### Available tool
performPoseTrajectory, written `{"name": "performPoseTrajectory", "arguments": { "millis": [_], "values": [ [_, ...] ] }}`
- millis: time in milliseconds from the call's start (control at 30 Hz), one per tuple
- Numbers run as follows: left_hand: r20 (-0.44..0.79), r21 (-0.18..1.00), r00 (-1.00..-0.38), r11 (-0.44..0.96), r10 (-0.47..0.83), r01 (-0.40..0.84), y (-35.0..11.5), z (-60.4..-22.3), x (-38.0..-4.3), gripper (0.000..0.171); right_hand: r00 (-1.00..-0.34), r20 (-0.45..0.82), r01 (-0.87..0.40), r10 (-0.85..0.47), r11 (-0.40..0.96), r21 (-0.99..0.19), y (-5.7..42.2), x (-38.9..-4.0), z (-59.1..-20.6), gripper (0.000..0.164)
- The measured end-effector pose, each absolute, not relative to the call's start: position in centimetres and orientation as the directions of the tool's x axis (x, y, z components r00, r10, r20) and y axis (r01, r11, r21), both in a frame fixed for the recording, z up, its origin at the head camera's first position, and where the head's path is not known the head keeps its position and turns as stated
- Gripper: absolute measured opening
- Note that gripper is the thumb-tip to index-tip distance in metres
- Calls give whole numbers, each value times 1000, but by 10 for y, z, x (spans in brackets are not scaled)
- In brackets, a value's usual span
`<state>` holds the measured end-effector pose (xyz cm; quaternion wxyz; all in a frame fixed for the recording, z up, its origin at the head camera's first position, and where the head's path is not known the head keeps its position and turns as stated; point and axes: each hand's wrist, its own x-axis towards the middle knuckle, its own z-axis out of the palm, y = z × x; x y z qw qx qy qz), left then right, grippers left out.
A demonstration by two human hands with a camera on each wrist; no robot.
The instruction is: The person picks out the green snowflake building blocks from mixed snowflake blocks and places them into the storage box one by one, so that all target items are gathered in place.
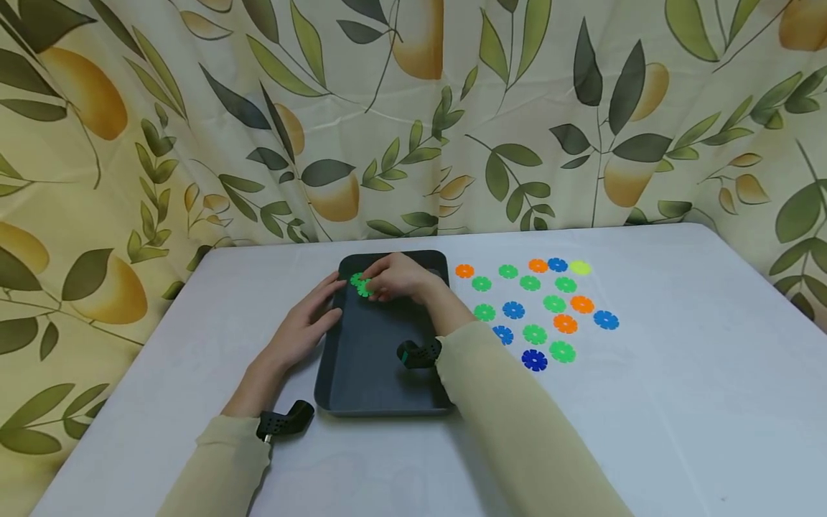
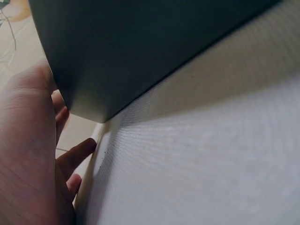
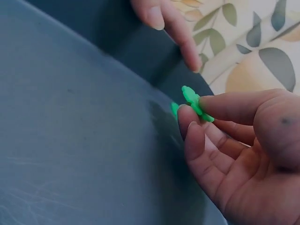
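"What hangs at the far side?"
"Pale fabric [image 1: 549,100], printed with orange-yellow fruit [image 1: 332,199] and green leaves [image 1: 497,176], falling in soft folds and reaching along the left and right too."
"And the furniture?"
"A white-covered table [image 1: 685,388] with rounded far corners. The light looks soft, the left fabric yellower."

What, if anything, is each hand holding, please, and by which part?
The right hand pinches a green disc across its faces; whether the left hand grips the tray's rim cannot be told.
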<state>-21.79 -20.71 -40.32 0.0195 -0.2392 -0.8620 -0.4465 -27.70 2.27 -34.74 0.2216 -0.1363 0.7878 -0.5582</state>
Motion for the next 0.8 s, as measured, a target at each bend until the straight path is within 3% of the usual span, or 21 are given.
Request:
{"name": "performPoseTrajectory", "arguments": {
  "millis": [300,800],
  "values": [
    [243,763,-888,489,390,423,-208,-403,-217,49,-845,-239,34,-478,399,-916,16,-275,-349,29],
    [238,768,-889,484,392,419,-206,-401,-217,49,-850,-266,141,-454,291,-946,15,-276,-350,36]
  ]
}}
